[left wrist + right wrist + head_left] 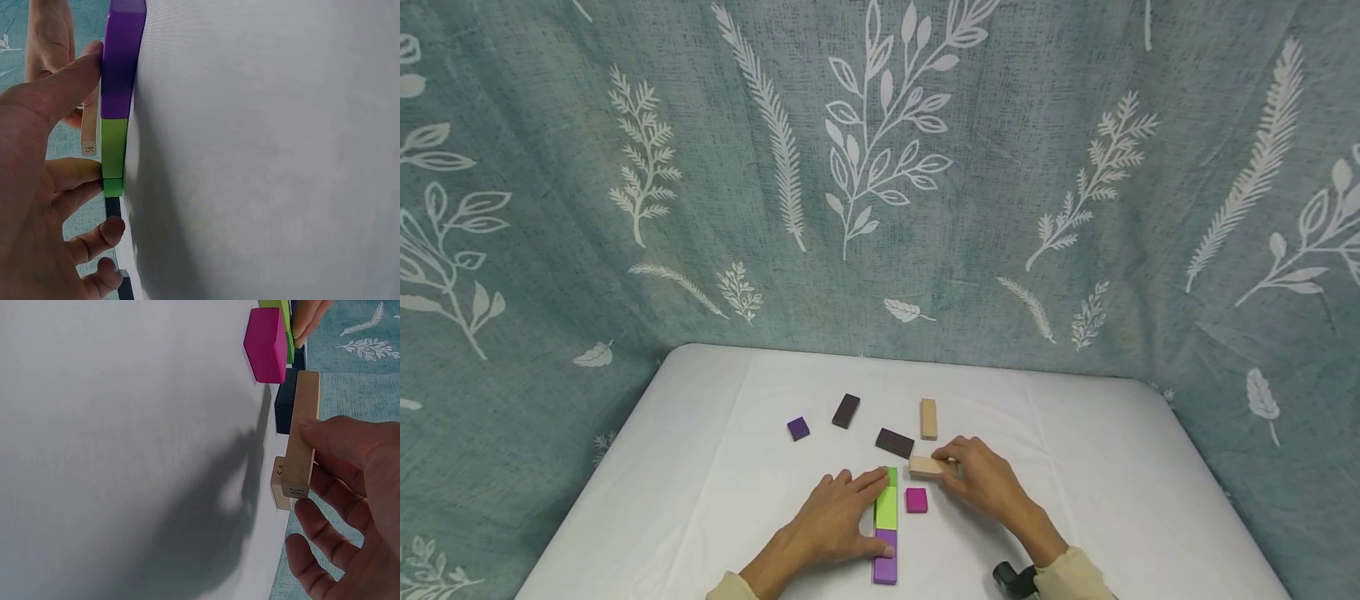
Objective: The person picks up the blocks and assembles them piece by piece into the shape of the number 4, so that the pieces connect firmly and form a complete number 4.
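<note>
A row of blocks runs front to back on the table: a purple block [885, 571], a lime green block [887, 510] and a small green block [892, 477]. My left hand [838, 518] rests on this row, thumb on the purple block and forefinger at the green end. To the right, my right hand [988, 482] pinches a plain wooden block [302, 434] between thumb and fingers. In the right wrist view that block looks raised off the cloth. A magenta block [916, 501] lies between the row and my right hand.
Beyond the hands lie a dark brown block [895, 442], another dark block [846, 411], a small dark purple block [798, 428] and a second plain wooden block [928, 419]. The white-covered table [715, 433] ends at a patterned curtain [880, 283].
</note>
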Demonstrator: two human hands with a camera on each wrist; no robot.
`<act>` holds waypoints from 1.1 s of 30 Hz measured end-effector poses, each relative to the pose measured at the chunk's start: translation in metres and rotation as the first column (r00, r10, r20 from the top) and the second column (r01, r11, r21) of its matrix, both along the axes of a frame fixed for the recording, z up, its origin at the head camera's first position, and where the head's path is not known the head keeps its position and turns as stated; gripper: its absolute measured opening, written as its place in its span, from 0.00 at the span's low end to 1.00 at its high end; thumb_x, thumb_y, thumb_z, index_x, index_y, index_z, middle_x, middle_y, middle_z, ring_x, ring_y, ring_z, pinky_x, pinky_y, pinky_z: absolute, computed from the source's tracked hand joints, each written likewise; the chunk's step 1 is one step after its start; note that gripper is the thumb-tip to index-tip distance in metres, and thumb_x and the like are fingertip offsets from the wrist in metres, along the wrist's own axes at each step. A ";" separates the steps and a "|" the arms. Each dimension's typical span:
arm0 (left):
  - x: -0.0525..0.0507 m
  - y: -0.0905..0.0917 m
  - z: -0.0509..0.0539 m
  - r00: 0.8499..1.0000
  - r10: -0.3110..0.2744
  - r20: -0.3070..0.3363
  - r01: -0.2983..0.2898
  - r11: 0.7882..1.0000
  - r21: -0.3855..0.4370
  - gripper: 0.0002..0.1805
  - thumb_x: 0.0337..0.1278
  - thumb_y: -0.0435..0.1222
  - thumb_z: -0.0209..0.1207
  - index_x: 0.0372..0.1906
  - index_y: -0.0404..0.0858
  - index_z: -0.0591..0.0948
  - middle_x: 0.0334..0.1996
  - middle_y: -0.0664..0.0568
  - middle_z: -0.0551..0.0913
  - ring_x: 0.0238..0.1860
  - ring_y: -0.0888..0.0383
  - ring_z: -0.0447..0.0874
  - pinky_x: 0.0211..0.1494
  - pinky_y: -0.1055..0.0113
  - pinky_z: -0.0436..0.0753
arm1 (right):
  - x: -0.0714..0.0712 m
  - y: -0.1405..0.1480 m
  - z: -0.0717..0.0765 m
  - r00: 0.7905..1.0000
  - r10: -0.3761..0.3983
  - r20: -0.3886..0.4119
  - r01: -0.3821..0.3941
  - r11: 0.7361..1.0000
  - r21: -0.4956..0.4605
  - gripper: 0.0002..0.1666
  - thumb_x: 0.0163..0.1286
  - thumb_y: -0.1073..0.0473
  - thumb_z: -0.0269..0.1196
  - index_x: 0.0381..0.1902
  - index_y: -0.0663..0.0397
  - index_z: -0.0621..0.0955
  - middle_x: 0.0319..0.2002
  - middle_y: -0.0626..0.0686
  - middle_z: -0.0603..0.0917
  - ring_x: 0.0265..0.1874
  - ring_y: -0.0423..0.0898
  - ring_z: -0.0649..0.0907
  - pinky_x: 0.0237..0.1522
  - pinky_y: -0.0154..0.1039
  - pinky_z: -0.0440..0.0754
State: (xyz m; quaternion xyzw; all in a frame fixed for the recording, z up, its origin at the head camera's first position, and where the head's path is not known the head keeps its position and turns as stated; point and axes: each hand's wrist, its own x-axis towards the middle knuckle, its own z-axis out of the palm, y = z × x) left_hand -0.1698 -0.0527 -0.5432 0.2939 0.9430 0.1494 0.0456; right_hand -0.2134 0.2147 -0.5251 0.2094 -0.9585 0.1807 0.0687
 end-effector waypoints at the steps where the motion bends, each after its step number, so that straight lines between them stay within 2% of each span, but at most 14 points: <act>1: 0.000 0.000 0.000 1.000 0.001 0.000 -0.001 1.000 0.000 0.54 0.46 0.73 0.62 0.75 0.46 0.69 0.75 0.58 0.66 0.66 0.41 0.72 0.63 0.43 0.71 | 0.000 0.000 0.000 1.000 0.000 0.001 0.000 1.000 0.001 0.14 0.57 0.60 0.76 0.43 0.48 0.89 0.40 0.44 0.85 0.42 0.44 0.83 0.47 0.46 0.83; 8: 0.000 0.000 0.000 1.000 -0.003 -0.009 0.003 1.000 0.006 0.54 0.46 0.73 0.62 0.75 0.46 0.69 0.75 0.58 0.66 0.63 0.45 0.74 0.61 0.46 0.73 | -0.001 -0.002 -0.002 1.000 0.014 0.006 -0.014 1.000 0.003 0.14 0.57 0.59 0.76 0.43 0.47 0.89 0.41 0.43 0.85 0.41 0.42 0.81 0.43 0.43 0.83; 13: 0.000 0.000 -0.001 1.000 -0.002 -0.009 0.002 1.000 0.004 0.55 0.45 0.73 0.62 0.75 0.46 0.69 0.75 0.58 0.66 0.62 0.47 0.74 0.60 0.48 0.73 | 0.000 -0.005 -0.002 1.000 0.017 0.015 -0.017 1.000 -0.003 0.14 0.58 0.59 0.76 0.44 0.47 0.88 0.41 0.43 0.85 0.41 0.42 0.81 0.44 0.44 0.83; 20: -0.001 0.000 -0.001 1.000 0.000 0.004 0.000 1.000 -0.002 0.55 0.45 0.73 0.62 0.75 0.46 0.69 0.75 0.58 0.66 0.66 0.41 0.73 0.63 0.43 0.72 | 0.000 -0.007 -0.002 0.999 0.052 0.007 -0.052 0.998 -0.020 0.15 0.58 0.59 0.76 0.44 0.49 0.88 0.41 0.45 0.86 0.46 0.47 0.83 0.62 0.53 0.76; 29: -0.001 0.000 -0.001 1.000 -0.004 -0.002 0.004 1.000 0.001 0.55 0.46 0.73 0.62 0.75 0.46 0.69 0.75 0.58 0.66 0.65 0.41 0.73 0.62 0.44 0.72 | 0.001 -0.009 -0.003 0.998 0.048 0.029 -0.048 0.999 -0.006 0.14 0.59 0.56 0.76 0.44 0.48 0.88 0.39 0.43 0.85 0.41 0.42 0.82 0.60 0.51 0.77; 33: -0.001 0.000 -0.001 1.000 -0.003 0.001 0.003 1.000 0.005 0.55 0.46 0.72 0.62 0.75 0.45 0.69 0.75 0.58 0.66 0.65 0.42 0.73 0.62 0.45 0.72 | 0.001 -0.011 -0.002 0.999 0.039 0.037 -0.039 0.999 -0.006 0.13 0.60 0.54 0.76 0.43 0.46 0.88 0.38 0.41 0.84 0.37 0.39 0.79 0.46 0.43 0.81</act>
